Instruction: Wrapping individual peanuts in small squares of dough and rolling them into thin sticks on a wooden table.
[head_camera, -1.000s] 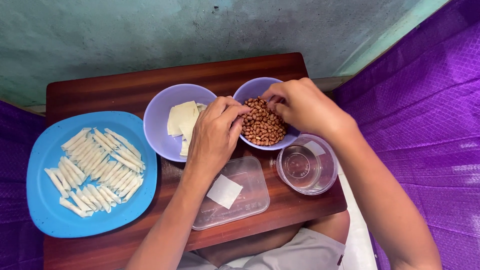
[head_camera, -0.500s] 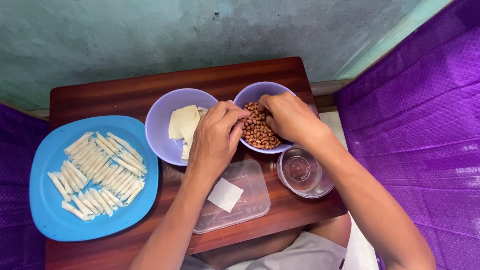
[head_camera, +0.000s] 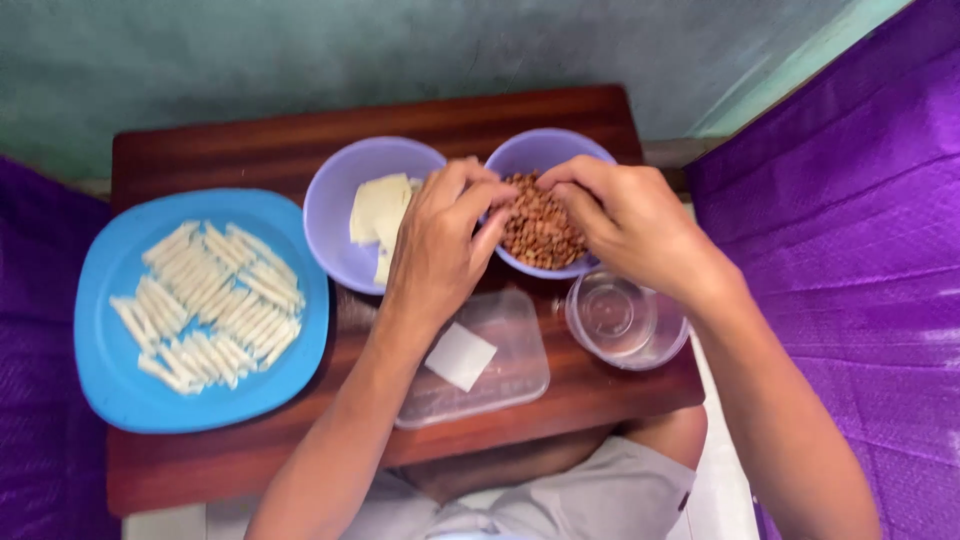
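Observation:
Both hands meet over a lilac bowl (head_camera: 548, 152) filled with brown peanuts (head_camera: 540, 228). My left hand (head_camera: 437, 245) reaches in from the left, fingers bent at the bowl's near-left rim. My right hand (head_camera: 625, 220) covers the bowl's right side, fingertips curled among the peanuts. What the fingertips pinch is hidden. Left of it stands a second lilac bowl (head_camera: 340, 200) with pale square wrappers (head_camera: 377, 210) inside.
A blue plate (head_camera: 110, 300) with several thin white rolled sticks (head_camera: 205, 300) lies at the left of the small wooden table (head_camera: 300, 130). A clear plastic lid (head_camera: 505, 375) carries one white wrapper square (head_camera: 460, 355). A clear glass bowl (head_camera: 625, 320) stands at the right front. Purple cloth flanks both sides.
The view has shifted, so the table sits lower in the picture. Both hands stay over the peanut bowl, with the right fingers curling deeper among the peanuts.

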